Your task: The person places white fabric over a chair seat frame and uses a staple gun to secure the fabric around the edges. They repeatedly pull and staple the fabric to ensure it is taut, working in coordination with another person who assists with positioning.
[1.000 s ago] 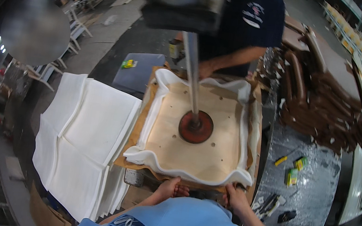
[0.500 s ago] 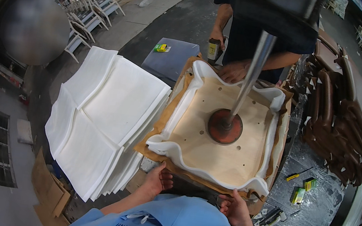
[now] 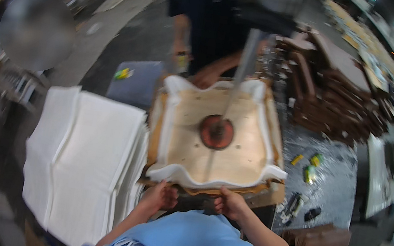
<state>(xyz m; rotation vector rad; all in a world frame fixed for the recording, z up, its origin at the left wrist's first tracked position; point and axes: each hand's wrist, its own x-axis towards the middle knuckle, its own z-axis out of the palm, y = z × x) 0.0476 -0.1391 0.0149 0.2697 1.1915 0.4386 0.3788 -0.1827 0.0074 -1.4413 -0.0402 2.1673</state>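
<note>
A square wooden seat panel (image 3: 182,153) lies in front of me, with white padding (image 3: 183,177) and a brown cover (image 3: 200,192) turned up around its edges. A metal rod ending in a round red-and-black pad (image 3: 216,132) stands on the panel's middle. My left hand (image 3: 160,197) is closed at the cover's near edge, toward the left corner, thumb uppermost. Near the middle of that edge, my right hand (image 3: 232,204) is likewise closed on the cover, thumb on top. Motion blur softens the fingertips.
A stack of white padding sheets (image 3: 96,144) stands at left, below a grey box (image 3: 134,84). Across the panel, a person in dark clothes (image 3: 205,28) rests one hand (image 3: 207,77) at its far edge. Brown covered pieces (image 3: 336,97) pile up at right, behind a plastic-covered table (image 3: 331,187).
The view has turned, so the panel appears straighter and farther left. My right hand has shifted along the near edge toward its middle. My left hand stays near the left corner.
</note>
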